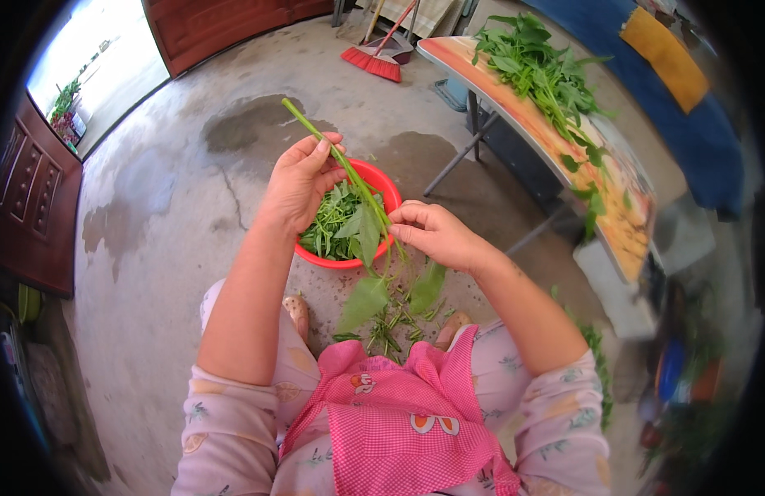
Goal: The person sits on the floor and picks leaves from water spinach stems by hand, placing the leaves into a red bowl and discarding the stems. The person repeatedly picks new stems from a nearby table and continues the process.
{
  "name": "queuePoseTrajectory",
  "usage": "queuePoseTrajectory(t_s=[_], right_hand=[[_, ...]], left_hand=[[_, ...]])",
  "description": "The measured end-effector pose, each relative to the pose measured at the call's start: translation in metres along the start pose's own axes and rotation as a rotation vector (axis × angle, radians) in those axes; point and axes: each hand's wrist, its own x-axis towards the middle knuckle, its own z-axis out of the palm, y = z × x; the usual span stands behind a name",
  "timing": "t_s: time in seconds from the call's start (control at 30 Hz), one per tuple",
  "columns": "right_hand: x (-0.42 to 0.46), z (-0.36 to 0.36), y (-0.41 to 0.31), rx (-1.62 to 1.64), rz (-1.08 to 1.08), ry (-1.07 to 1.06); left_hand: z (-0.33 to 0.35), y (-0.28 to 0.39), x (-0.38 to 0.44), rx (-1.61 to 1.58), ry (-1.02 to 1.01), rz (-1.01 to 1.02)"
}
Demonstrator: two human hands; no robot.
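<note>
My left hand [303, 177] grips a long green leafy vegetable stalk [304, 119] near its upper part, its bare cut end pointing up and away. Lower down the same stalk, the thumb and fingertips of my right hand [441, 234] pinch at the thin stems. Broad leaves [365, 302] hang from its lower end. Beneath the stalk stands a red plastic basin [392, 186], partly filled with leafy green pieces [333, 224]. Stem scraps [392, 328] lie on the floor between my feet.
To the right, a folding table [513, 102] holds a heap of leafy stalks [537, 68]. A red broom [373, 62] and dustpan stand at the back. Wet patches [246, 124] mark the concrete floor. A pink checked apron [395, 409] covers my lap. A doorway opens at the far left.
</note>
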Motion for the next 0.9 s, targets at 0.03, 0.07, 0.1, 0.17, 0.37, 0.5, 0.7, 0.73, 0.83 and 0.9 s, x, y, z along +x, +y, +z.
queuePoseTrajectory(t_s=[0.03,0.07,0.1,0.17,0.37,0.5,0.7,0.73,0.83,0.9], right_hand=[[0.001,0.0,0.002,-0.148,-0.127,0.043],[0.003,-0.001,0.006,-0.295,-0.255,0.087],[0.003,-0.002,0.008,-0.441,-0.385,0.131],[0.002,-0.003,0.007,-0.585,-0.359,0.146],[0.001,-0.003,0.007,0.14,0.066,0.296],[-0.007,-0.01,-0.001,0.775,0.232,0.443],[0.004,0.004,0.006,0.287,-0.028,0.193],[0.002,0.005,-0.003,0.371,0.061,0.15],[0.006,0.002,-0.007,0.407,0.103,0.141],[0.005,0.001,-0.006,0.348,0.095,0.169]], left_hand=[[0.0,0.001,0.0,0.003,0.005,0.001],[-0.001,0.002,0.0,-0.013,0.026,-0.014],[-0.001,0.003,0.0,-0.027,0.048,-0.029],[-0.004,0.002,0.0,-0.022,0.105,-0.029],[-0.01,-0.001,0.004,-0.014,0.228,0.029],[-0.018,-0.005,0.006,-0.042,0.204,0.039],[0.0,-0.018,0.002,-0.024,0.038,-0.06],[0.003,-0.02,0.0,-0.009,0.047,-0.055],[0.006,-0.022,-0.001,0.031,0.042,-0.041],[0.007,-0.023,-0.001,0.053,0.03,-0.035]])
